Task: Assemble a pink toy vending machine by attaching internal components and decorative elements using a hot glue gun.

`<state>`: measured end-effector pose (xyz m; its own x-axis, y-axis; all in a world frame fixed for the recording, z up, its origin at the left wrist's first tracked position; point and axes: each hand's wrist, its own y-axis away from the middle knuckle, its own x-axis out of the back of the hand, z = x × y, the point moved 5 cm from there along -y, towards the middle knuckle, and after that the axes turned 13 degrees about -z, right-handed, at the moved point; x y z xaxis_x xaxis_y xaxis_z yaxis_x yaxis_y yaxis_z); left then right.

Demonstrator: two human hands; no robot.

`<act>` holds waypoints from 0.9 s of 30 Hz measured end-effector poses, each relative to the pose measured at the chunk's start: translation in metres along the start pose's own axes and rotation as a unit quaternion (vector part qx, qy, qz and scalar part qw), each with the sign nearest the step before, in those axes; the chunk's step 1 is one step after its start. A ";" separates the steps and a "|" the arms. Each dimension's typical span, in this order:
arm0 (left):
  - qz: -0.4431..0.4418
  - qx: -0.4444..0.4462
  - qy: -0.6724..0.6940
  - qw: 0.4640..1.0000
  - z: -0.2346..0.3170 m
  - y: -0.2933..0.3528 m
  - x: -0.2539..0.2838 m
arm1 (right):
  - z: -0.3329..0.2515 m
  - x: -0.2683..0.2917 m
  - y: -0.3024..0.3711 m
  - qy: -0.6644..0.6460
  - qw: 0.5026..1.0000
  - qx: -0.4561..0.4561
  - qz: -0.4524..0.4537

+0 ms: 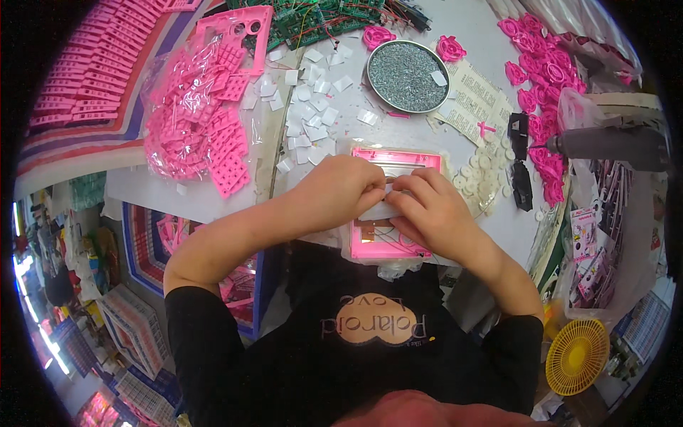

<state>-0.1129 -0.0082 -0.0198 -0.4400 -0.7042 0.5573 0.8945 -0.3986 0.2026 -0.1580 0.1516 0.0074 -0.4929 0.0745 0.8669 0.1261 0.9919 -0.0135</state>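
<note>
A pink rectangular plastic case (395, 158) lies on the white table (341, 114) right in front of me. Both hands are over it. My left hand (341, 186) and my right hand (427, 206) meet above its middle and pinch a small white flat piece (380, 206) between their fingertips. The lower part of the case shows a brownish panel between my hands. Loose white square pieces (313, 114) lie scattered just beyond my left hand.
A round metal dish of small screws (407, 77) stands behind the case. A clear bag of pink keypad parts (203, 114) lies at the left, pink round parts (544, 78) at the right, white buttons (484, 178) beside my right hand. A yellow fan (576, 356) is lower right.
</note>
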 end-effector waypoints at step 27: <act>0.185 -0.005 -0.369 0.911 -0.046 -0.137 0.071 | 0.116 0.175 -0.051 -0.322 0.851 -0.066 0.409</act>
<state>-0.2704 -0.0308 -0.0454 0.0672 -0.2066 0.9761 0.9682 -0.2226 -0.1138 -0.3509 0.1263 0.1018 -0.5575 0.8182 0.1409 0.7288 0.5635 -0.3890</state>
